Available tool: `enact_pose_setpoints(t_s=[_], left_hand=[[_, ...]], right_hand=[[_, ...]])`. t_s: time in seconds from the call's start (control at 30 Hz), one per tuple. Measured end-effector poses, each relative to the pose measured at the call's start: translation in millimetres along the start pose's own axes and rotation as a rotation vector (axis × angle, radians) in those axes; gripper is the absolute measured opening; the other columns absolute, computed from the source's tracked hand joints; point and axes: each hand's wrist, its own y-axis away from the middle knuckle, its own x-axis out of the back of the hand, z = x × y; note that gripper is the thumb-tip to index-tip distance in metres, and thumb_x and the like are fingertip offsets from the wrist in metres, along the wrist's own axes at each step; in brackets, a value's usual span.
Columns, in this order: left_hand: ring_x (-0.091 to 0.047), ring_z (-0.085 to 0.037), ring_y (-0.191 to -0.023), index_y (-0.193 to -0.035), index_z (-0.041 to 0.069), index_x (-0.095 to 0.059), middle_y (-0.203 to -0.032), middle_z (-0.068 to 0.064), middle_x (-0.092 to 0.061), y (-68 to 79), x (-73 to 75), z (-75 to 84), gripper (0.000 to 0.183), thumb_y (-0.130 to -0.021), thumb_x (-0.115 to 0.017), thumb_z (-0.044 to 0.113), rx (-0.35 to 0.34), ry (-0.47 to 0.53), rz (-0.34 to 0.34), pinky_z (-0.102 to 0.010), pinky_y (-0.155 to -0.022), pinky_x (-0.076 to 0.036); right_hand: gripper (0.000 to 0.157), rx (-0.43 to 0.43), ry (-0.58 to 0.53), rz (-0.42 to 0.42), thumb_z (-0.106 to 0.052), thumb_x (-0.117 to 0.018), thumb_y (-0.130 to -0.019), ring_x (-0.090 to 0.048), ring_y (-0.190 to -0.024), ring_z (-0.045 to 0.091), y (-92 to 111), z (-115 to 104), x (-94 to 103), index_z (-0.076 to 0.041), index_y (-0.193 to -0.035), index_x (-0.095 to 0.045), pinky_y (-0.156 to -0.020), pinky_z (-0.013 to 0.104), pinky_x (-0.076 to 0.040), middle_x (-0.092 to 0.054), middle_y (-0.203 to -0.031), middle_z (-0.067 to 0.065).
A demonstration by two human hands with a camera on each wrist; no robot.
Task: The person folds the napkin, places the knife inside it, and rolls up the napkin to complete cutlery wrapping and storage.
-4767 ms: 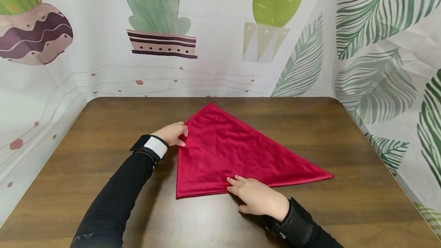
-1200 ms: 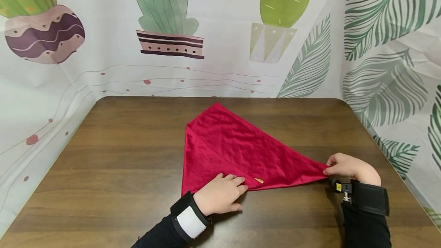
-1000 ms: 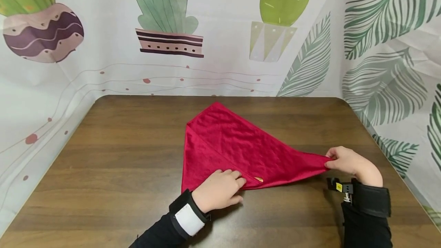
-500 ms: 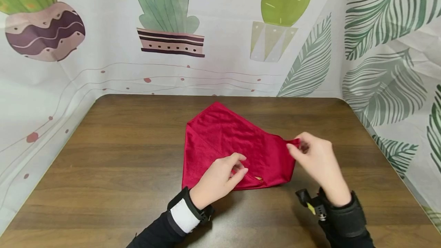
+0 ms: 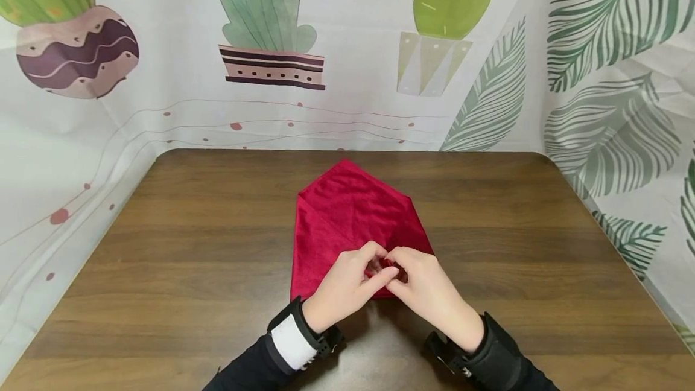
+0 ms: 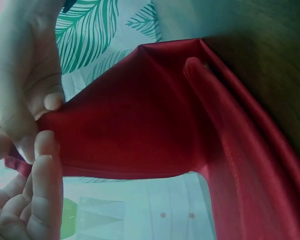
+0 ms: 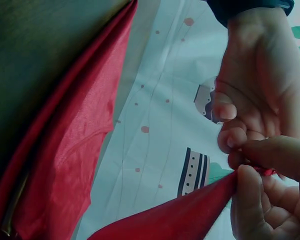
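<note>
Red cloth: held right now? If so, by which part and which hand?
Yes: the red cloth is pinched at one narrow, raised corner by the right hand. The left hand meets it there; whether it grips too can't be told.

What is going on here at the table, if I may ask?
A person is folding a red cloth on a wooden table. The right hand pinches the end of a lifted flap, and the left hand meets it there, though whether its fingers also grip the cloth is unclear. The flap is raised, not yet laid down, while the rest of the cloth lies on the table.
</note>
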Motion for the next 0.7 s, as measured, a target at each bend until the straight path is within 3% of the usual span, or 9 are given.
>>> enact_pose_setpoints(t_s=[0.17,0.3,0.53,0.7], left_hand=[[-0.052,-0.003,-0.058,-0.080,0.008,-0.054,-0.070,0.003,-0.057,3.8,6.1,4.6,0.007,-0.077,-0.058,0.003,0.023,-0.073,0.034,-0.013,-0.052,-0.042],[-0.045,-0.004,-0.052,-0.071,0.012,-0.054,-0.064,0.008,-0.051,8.6,20.8,11.8,0.013,-0.070,-0.060,0.001,0.016,-0.163,0.040,-0.014,-0.049,-0.038],[-0.043,0.001,-0.053,-0.073,0.015,-0.052,-0.061,0.013,-0.049,25.4,52.1,12.2,0.017,-0.068,-0.061,0.001,-0.038,-0.305,-0.011,-0.013,-0.049,-0.037],[-0.046,0.001,-0.054,-0.073,0.016,-0.051,-0.060,0.015,-0.049,39.8,68.4,7.7,0.020,-0.067,-0.062,0.000,-0.032,-0.371,-0.008,-0.015,-0.051,-0.039]], right_hand=[[0.023,-0.037,0.038,-0.045,0.002,-0.064,-0.066,-0.043,-0.057,0.004,-1.9,-0.8,-2.2,-0.012,-0.072,-0.048,-0.049,0.017,-0.040,-0.044,-0.066,-0.007],[0.026,-0.071,0.148,-0.146,0.000,-0.062,-0.063,-0.033,-0.053,0.005,-3.2,5.9,-2.5,-0.015,-0.068,-0.041,-0.045,0.019,-0.032,-0.035,-0.062,-0.008],[0.031,-0.114,0.251,-0.348,0.000,-0.065,-0.064,-0.031,-0.049,0.008,0.0,22.5,-4.2,-0.015,-0.065,-0.038,-0.044,0.022,-0.028,-0.033,-0.060,-0.008],[0.031,-0.094,0.270,-0.418,0.005,-0.060,-0.062,-0.029,-0.050,0.008,4.3,29.7,-6.1,-0.015,-0.064,-0.036,-0.044,0.021,-0.026,-0.032,-0.059,-0.007]])
